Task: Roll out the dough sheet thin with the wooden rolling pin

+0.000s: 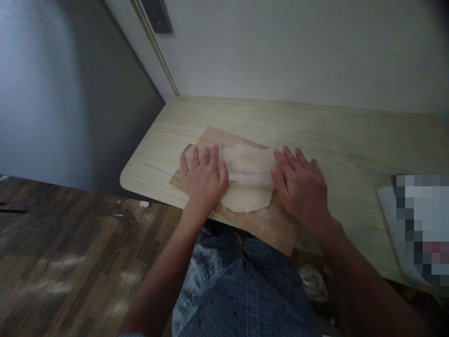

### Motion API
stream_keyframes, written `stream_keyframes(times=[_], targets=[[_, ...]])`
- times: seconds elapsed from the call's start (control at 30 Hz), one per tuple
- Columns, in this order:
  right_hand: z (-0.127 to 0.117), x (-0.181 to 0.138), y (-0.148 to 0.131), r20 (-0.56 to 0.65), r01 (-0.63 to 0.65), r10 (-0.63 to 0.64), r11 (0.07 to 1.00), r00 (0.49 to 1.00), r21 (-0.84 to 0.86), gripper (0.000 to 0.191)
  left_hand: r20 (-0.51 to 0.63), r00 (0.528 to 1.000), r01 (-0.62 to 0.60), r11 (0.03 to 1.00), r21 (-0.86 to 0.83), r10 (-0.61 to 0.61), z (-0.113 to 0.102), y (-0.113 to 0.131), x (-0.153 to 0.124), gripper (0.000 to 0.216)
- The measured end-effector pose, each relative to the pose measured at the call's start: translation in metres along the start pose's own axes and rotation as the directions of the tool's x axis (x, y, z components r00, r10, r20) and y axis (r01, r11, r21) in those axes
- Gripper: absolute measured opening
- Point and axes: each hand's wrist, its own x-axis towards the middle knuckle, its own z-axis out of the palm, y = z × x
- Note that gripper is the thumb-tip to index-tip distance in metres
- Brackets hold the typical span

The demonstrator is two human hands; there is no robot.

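Note:
A thin, pale sheet of dough (247,200) lies on a brown wooden board (219,135), which is turned at an angle. Across the dough runs a pale rolling pin (249,179), its two ends covered by my hands. My left hand (205,178) lies over the left end, palm down with fingers spread. Over the right end rests my right hand (301,185), its fingers stretched forward and apart. Both hands press from above without wrapping round the pin. Light flour marks show on the board near the dough's lower right edge.
The board sits on a light wood table (351,154), with one corner past the front edge. A metal ring (185,150) shows by the board's left side. A pixelated item (424,224) lies at the right. A wall stands behind; a grey panel (115,93) is at left.

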Motion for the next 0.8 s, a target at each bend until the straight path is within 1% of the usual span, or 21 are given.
stream_keyframes(times=[0.03, 0.1, 0.17, 0.23, 0.3, 0.37, 0.4, 0.47, 0.53, 0.6, 0.63, 0.7, 0.77, 0.8], targets=[[0.004, 0.011, 0.003, -0.006, -0.024, 0.024, 1.000, 1.000, 0.004, 0.048, 0.007, 1.000, 0.001, 1.000, -0.007, -0.001, 0.003, 0.000, 0.012, 0.048], [0.012, 0.036, 0.011, -0.017, -0.072, 0.072, 0.997, 0.997, 0.006, 0.049, 0.063, 0.998, -0.014, 0.999, -0.028, 0.016, 0.009, -0.001, 0.040, 0.050], [0.021, 0.061, 0.020, -0.027, -0.094, 0.095, 0.996, 0.995, 0.007, 0.050, 0.123, 0.992, -0.016, 0.999, -0.047, 0.022, 0.015, -0.002, 0.067, 0.051], [0.027, 0.081, 0.027, -0.024, -0.122, 0.123, 0.992, 0.992, 0.009, 0.050, 0.152, 0.988, -0.001, 0.998, -0.056, 0.009, 0.021, -0.003, 0.089, 0.051], [0.030, 0.095, 0.031, 0.004, -0.150, 0.150, 0.989, 0.989, 0.005, 0.051, 0.172, 0.985, 0.041, 0.998, -0.054, -0.031, 0.025, -0.003, 0.104, 0.050], [0.029, 0.100, 0.031, 0.047, -0.163, 0.162, 0.987, 0.986, 0.000, 0.051, 0.185, 0.981, 0.063, 0.997, -0.044, -0.053, 0.027, -0.003, 0.108, 0.049], [0.027, 0.098, 0.029, 0.066, -0.157, 0.157, 0.988, 0.985, 0.000, 0.051, 0.187, 0.981, 0.057, 0.998, -0.039, -0.049, 0.026, -0.003, 0.105, 0.049], [0.021, 0.084, 0.024, 0.087, -0.122, 0.121, 0.992, 0.989, 0.008, 0.051, 0.180, 0.984, 0.015, 1.000, -0.024, -0.010, 0.021, -0.002, 0.091, 0.051], [0.013, 0.060, 0.015, 0.092, -0.059, 0.057, 0.998, 0.994, 0.018, 0.049, 0.163, 0.986, -0.035, 0.999, -0.006, 0.036, 0.013, -0.001, 0.066, 0.052], [0.005, 0.031, 0.005, 0.076, 0.008, -0.009, 1.000, 0.997, 0.013, 0.049, 0.108, 0.992, -0.061, 0.998, 0.010, 0.060, 0.005, 0.000, 0.035, 0.051], [0.002, 0.016, 0.000, 0.067, 0.022, -0.022, 1.000, 0.998, 0.000, 0.048, 0.073, 0.996, -0.062, 0.998, 0.015, 0.060, 0.001, 0.000, 0.019, 0.050], [-0.002, -0.008, -0.009, 0.012, 0.019, -0.018, 0.999, 1.000, -0.026, 0.046, 0.016, 0.998, -0.056, 0.998, 0.013, 0.055, -0.004, 0.001, -0.008, 0.049], [-0.002, -0.022, -0.016, -0.044, 0.017, -0.018, 0.999, 0.999, -0.038, 0.045, -0.011, 0.999, -0.041, 0.999, -0.008, 0.041, -0.005, 0.002, -0.023, 0.049], [-0.001, -0.025, -0.018, -0.062, 0.014, -0.016, 0.999, 0.998, -0.041, 0.045, -0.018, 0.999, -0.035, 0.999, -0.012, 0.035, -0.004, 0.002, -0.026, 0.049]])
